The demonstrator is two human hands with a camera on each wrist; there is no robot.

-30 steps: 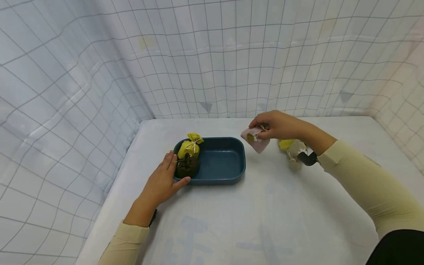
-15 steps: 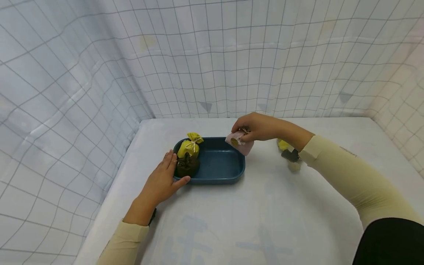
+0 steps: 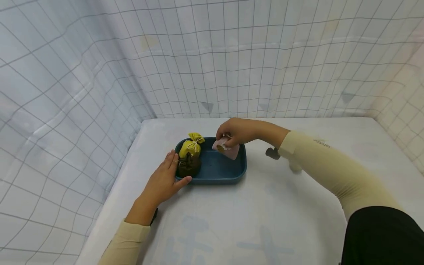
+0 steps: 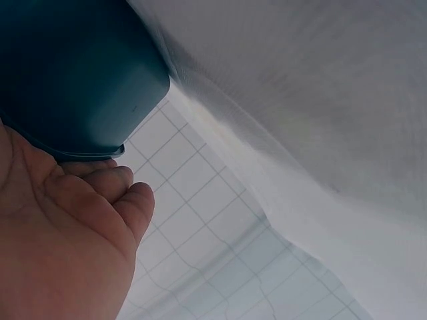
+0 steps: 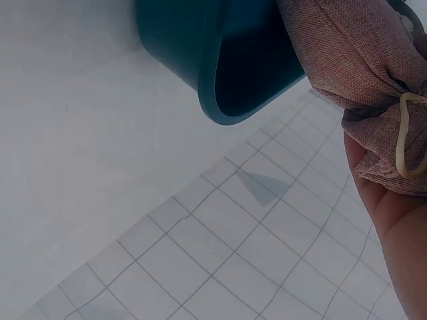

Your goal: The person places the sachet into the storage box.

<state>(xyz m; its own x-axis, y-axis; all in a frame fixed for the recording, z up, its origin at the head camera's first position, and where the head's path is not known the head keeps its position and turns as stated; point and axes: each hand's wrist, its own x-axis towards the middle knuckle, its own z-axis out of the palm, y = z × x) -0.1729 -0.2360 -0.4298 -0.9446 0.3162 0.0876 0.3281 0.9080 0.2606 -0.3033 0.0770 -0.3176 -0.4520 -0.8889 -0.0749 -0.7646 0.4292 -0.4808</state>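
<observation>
A dark blue tray (image 3: 228,177) sits on the white table. Inside its left end lie a yellow drawstring pouch (image 3: 189,146) and a dark brown pouch (image 3: 187,166). My left hand (image 3: 163,181) rests flat against the tray's left end (image 4: 73,73), fingers straight. My right hand (image 3: 236,131) pinches the tied neck of a pink pouch (image 3: 226,148) and holds it over the tray's right half. In the right wrist view the pink pouch (image 5: 347,60) hangs beside the tray rim (image 5: 217,80).
Behind my right sleeve a pale pouch (image 3: 294,166) lies partly hidden on the table (image 3: 265,228), with the dark wrist-camera mount (image 3: 272,152) near it. Grid-patterned cloth walls (image 3: 99,73) close off the left, back and right.
My right hand has carried the pink pouch leftward from the table's right side to above the tray. My left hand has stayed at the tray's end.
</observation>
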